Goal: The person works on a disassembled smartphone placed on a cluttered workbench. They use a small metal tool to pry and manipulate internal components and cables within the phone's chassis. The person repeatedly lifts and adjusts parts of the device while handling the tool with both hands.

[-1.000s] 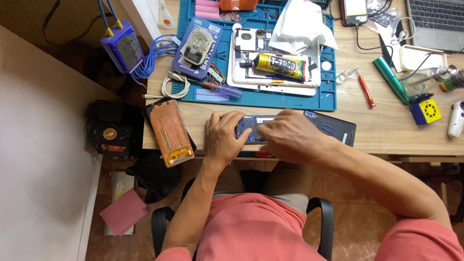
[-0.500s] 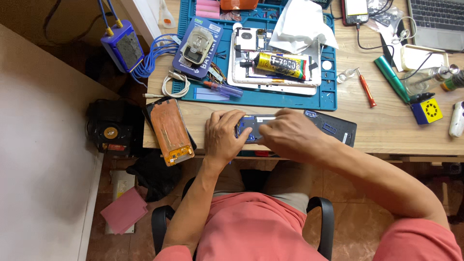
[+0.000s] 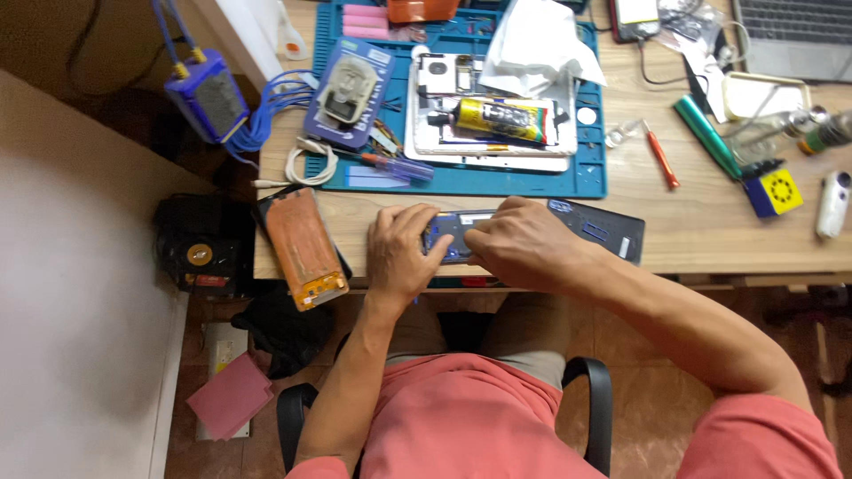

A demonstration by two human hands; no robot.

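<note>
Both hands sit on an opened phone (image 3: 457,232) at the desk's (image 3: 710,231) near edge; left hand (image 3: 401,253) fingers spread, pressing its left end; right hand (image 3: 524,244) fingers bunched over its middle (grip unclear); blue mat (image 3: 590,173) just behind; orange pad (image 3: 303,246) left.

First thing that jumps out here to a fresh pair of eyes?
Both hands, left hand and right hand, press on a dark opened device at the desk's near edge. Behind them lies a cluttered blue work mat with a yellow glue tube; an orange-backed panel overhangs the left edge.
</note>
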